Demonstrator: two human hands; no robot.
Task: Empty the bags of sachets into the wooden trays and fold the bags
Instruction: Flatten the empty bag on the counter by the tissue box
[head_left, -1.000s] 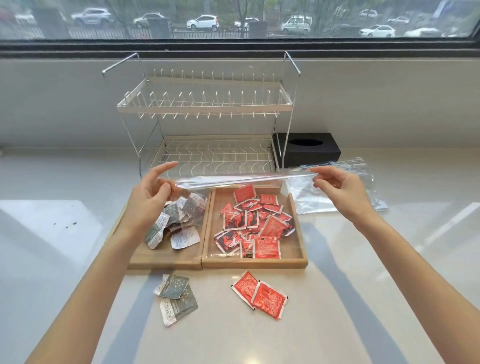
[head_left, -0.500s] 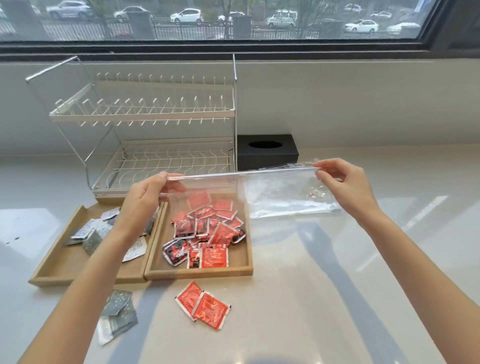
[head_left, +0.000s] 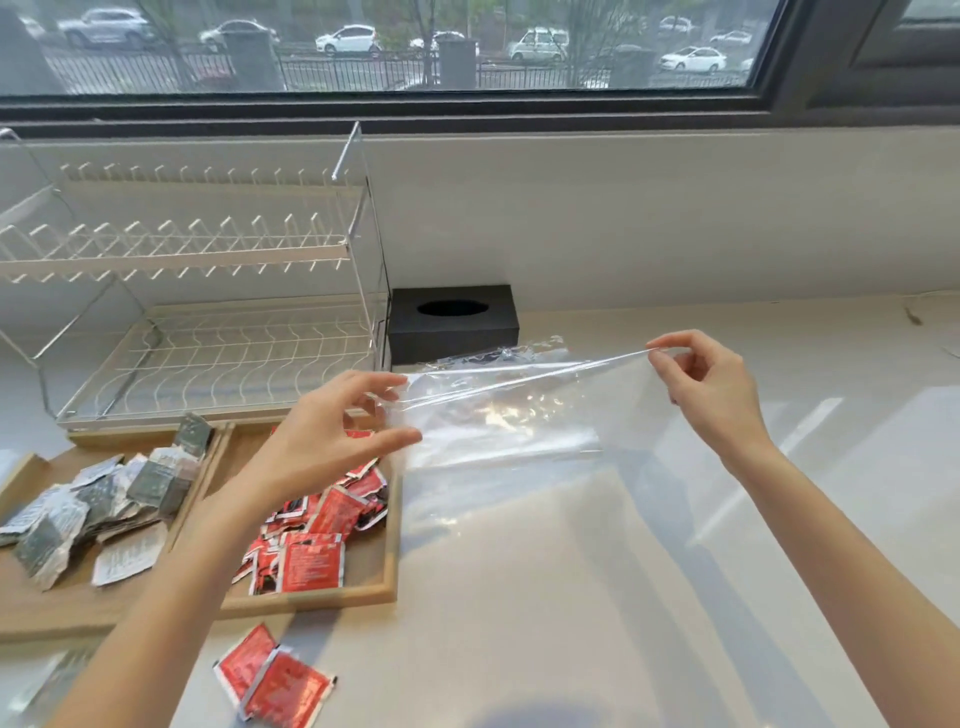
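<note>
Head view of a pale counter (head_left: 597, 623) under a window. A clear plastic bag (head_left: 519, 410) is stretched flat in the air between both hands, above the counter and just right of the trays. The left hand (head_left: 332, 436) pinches the bag's left edge between thumb and fingers; the right hand (head_left: 711, 389) pinches its upper right corner between thumb and forefinger, the other fingers curled loosely. The bag's upper edge runs taut from hand to hand, rising toward the right; its lower part hangs slack toward the counter. A second clear bag (head_left: 498, 358) lies crumpled on the counter behind it, just in front of a black tissue box (head_left: 452, 322) standing against the wall. At left, two wooden trays sit side by side, touching: the left tray (head_left: 78, 603) holds grey and white sachets (head_left: 93, 509), the right tray (head_left: 384, 551) holds red sachets (head_left: 311, 551), and the left forearm crosses over its left part. Two red packets (head_left: 272, 680) lie loose on the counter near the trays' front edge; a blurred grey shape at the lower left corner cannot be identified. A white two-tier dish rack (head_left: 208, 312) stands behind the trays, close to their far edges. The counter to the right of the trays and below the bag is open, broken only by shadows and window glare.
</note>
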